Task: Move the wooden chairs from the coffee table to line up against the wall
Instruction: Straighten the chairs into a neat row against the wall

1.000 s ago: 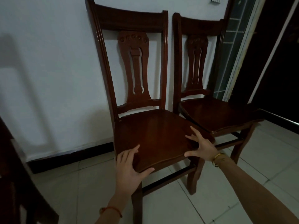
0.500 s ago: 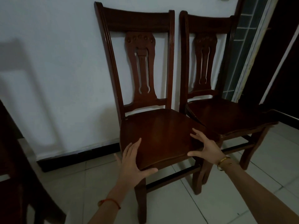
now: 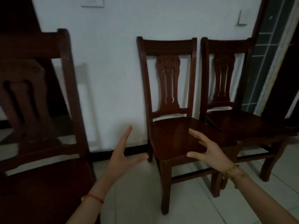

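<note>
A white plastered wall (image 3: 113,62) is shown at the far side. A third dark brown wooden chair (image 3: 40,110), blurred, is seen near left. The middle chair (image 3: 174,138) and right chair (image 3: 242,125), of the same carved wood, are lined up against the wall. The left hand (image 3: 120,159) and right hand (image 3: 208,152) are held open at the middle seat's front, with nothing grasped.

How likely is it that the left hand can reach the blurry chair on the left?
Probably yes: the left hand is open and empty, the near chair stands just beside it, and nothing lies between them.
</note>
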### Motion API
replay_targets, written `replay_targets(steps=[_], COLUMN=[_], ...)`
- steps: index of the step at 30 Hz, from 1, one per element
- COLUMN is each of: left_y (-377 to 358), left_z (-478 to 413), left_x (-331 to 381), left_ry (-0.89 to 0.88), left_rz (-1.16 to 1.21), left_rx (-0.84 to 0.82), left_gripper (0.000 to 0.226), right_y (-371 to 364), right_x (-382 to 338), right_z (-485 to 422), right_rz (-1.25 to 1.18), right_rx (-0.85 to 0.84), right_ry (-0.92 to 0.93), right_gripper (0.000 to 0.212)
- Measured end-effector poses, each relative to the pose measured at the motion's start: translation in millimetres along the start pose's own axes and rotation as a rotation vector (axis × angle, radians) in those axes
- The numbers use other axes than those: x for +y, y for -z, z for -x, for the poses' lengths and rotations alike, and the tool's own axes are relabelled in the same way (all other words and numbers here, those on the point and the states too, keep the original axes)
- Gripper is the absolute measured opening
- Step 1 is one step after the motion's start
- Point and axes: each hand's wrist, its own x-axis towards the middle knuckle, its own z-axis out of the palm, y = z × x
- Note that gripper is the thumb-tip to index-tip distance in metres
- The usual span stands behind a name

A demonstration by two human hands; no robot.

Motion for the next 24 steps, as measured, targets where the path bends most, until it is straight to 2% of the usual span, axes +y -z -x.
replay_targets(steps=[14,19,24], left_y=[198,260,333], left_z=[233,283,327], left_x=[60,62,27], left_ry=[0.167,0.206,0.246], left_rz=[-0.199,-0.247,-0.204], left_rx=[0.236,0.294,0.286], left_gripper=[0.109,0.112,0.117], right_y=[-172,-219,-277], right_x=[-155,-193,-218], right_z=[76,84,100], right_rz=[-0.107,-0.104,-0.053], right_rx=[-0.262,-0.289,-0.259], right_ry=[0.084,0.093,0.107], right_gripper=[0.107,0.105,0.105])
